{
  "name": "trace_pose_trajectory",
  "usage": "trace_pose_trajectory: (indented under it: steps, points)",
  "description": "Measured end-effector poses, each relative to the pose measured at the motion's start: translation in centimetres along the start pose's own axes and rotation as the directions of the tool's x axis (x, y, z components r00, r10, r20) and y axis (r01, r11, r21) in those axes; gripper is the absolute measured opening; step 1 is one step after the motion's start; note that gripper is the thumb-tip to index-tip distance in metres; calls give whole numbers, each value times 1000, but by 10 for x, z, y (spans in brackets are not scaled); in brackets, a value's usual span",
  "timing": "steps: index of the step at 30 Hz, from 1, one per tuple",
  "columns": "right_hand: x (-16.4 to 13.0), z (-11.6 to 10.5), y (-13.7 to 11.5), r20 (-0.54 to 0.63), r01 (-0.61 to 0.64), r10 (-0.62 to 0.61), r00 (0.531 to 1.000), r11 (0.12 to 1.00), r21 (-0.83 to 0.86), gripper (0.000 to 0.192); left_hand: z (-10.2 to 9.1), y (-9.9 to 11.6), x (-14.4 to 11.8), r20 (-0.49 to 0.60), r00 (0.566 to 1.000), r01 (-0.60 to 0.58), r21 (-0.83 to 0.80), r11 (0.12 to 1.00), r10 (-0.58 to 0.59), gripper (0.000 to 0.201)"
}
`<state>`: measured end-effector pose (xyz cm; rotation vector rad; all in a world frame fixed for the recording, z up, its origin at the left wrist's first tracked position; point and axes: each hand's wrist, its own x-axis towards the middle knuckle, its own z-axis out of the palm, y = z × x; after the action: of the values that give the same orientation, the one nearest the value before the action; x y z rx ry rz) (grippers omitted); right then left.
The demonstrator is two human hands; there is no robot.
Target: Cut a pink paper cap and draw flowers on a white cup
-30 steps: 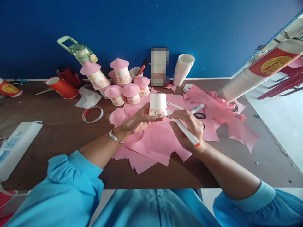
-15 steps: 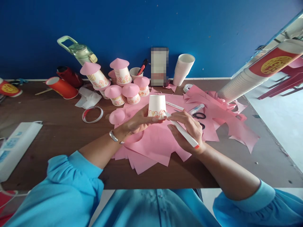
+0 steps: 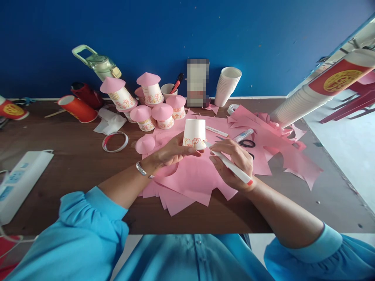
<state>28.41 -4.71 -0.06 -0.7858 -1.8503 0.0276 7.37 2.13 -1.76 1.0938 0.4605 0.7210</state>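
Observation:
My left hand (image 3: 172, 151) grips an upside-down white paper cup (image 3: 194, 130), its fingers under and beside the rim. Red and yellow flower drawings run along the cup's lower band. In my right hand (image 3: 234, 162) is a white marker (image 3: 234, 168) with a red end, its tip close to the cup's right lower side; whether it touches I cannot tell. Beneath both hands lie overlapping pink paper sheets (image 3: 190, 179). A second white marker (image 3: 216, 131) rests on the paper behind, near black-handled scissors (image 3: 247, 143).
Several decorated cups with pink cone roofs (image 3: 162, 112) stand behind to the left. A tape roll (image 3: 115, 142), red cup (image 3: 77, 108) and power strip (image 3: 25, 183) lie left. Stacked white cups (image 3: 227, 86) stand by the wall; a longer stack (image 3: 316, 89) leans at right.
My left hand has turned the cup slightly, so its drawings show from another side. My right hand has drawn the marker a little right and down.

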Motion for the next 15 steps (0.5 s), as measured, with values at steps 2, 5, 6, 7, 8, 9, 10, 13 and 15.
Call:
trace_pose_trajectory:
  steps: [2, 5, 6, 7, 8, 9, 10, 13, 15]
  points:
    - [1, -1, 0, 4, 1, -1, 1000, 1000, -8, 27, 0, 1, -1, -20, 1000, 0, -24, 1000, 0, 33]
    - [2, -1, -1, 8, 6, -6, 1000, 1000, -29, 24, 0, 1, 0, -31, 999, 16, -62, 998, -18, 34]
    - [2, -1, -2, 8, 3, -2, 1000, 999, -38, 23, -1, 0, 0, -23, 999, 23, -66, 998, -24, 34]
    - [2, -1, -2, 8, -3, 3, 1000, 999, -48, 22, -2, -1, 1, -13, 1000, 23, -68, 997, -24, 34]
    - [2, -1, -3, 7, -8, 8, 1000, 998, -57, 21, -4, -3, 2, -5, 1000, 19, -69, 997, -19, 34]
    - [2, 0, -3, 6, -10, 11, 1000, 998, -63, 20, -5, -4, 2, 3, 1000, 10, -68, 998, -10, 33]
    - [2, 0, -3, 8, -8, 9, 1000, 998, -65, 19, -7, -6, 2, 13, 1000, -1, -64, 998, 2, 32]
    - [2, 0, -3, 29, 15, -13, 999, 998, -56, 19, -11, -10, 1, 26, 999, -30, -39, 999, 31, 25]
    - [2, 0, -3, 44, 26, -24, 999, 999, -46, 20, -12, -12, 1, 19, 999, -27, -21, 999, 27, 26]
